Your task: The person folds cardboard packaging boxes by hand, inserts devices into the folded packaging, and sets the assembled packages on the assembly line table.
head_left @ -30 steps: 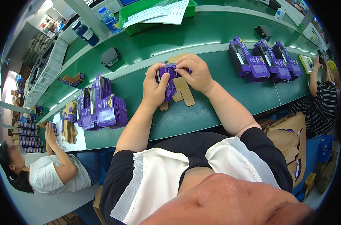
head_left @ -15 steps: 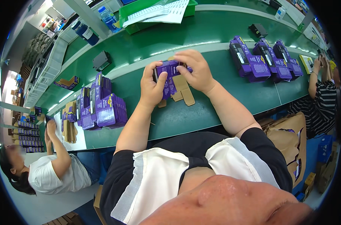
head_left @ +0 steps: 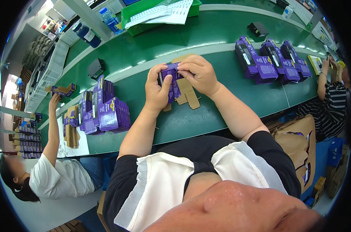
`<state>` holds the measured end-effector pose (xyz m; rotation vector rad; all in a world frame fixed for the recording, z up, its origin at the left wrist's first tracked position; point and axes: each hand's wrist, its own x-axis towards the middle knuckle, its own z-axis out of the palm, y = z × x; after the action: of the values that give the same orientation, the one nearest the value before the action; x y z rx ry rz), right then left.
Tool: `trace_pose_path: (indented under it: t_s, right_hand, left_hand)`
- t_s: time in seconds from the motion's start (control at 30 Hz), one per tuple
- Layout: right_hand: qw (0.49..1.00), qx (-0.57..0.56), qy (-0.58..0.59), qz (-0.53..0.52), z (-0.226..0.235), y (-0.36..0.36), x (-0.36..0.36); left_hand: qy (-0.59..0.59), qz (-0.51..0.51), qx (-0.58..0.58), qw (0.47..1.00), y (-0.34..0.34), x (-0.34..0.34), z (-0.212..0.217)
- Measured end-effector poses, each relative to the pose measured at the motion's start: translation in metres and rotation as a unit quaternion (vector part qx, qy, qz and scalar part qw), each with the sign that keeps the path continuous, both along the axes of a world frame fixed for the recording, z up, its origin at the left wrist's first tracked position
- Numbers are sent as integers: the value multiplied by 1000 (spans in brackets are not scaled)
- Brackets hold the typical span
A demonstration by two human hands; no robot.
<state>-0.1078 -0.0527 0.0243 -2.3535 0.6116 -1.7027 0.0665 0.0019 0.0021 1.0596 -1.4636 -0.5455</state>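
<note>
A partly folded purple carton (head_left: pixel 174 89) with brown inner flaps is held above the green bench in front of me. My left hand (head_left: pixel 157 88) grips its left side, thumb across the printed face and fingers behind the edge. At the upper right edge, my right hand (head_left: pixel 200 75) is closed in a pinch on the carton. A brown flap sticks up behind its fingers, and more bare cardboard flaps hang below. To the left of my left forearm lies a thick stack of flat purple cartons (head_left: pixel 114 114).
More purple cartons (head_left: pixel 265 70) stand on the right. Black boxes (head_left: pixel 96 69) sit on the green strip beyond the rail. A green bin (head_left: pixel 131 29) with papers stands farther back. At left, a co-worker's hand (head_left: pixel 55 99) touches an open carton (head_left: pixel 65 90); another person (head_left: pixel 330 94) is at far right.
My right hand's raised fingers have come down into a pinch on the carton's top edge. The black boxes have shifted left. The left co-worker's arm has reached out to the open carton.
</note>
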Motion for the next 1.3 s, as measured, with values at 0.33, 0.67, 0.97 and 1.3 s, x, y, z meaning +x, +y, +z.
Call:
trace_pose_path:
  t_s: [0.33,0.67,0.97,1.3]
  right_hand:
    - [1000,9,-16,-4,-1,2,3]
    - [905,394,74,144,-2,-12,-13]
    - [965,179,145,127,3,-15,-21]
    - [980,144,101,97,-18,-28,-15]
  left_hand:
    - [-49,-29,-6,998,-1,8,-3]
    - [-19,-84,1,996,-1,11,5]
    - [441,-159,327,820,-12,30,9]
    - [462,-232,317,795,-15,35,7]
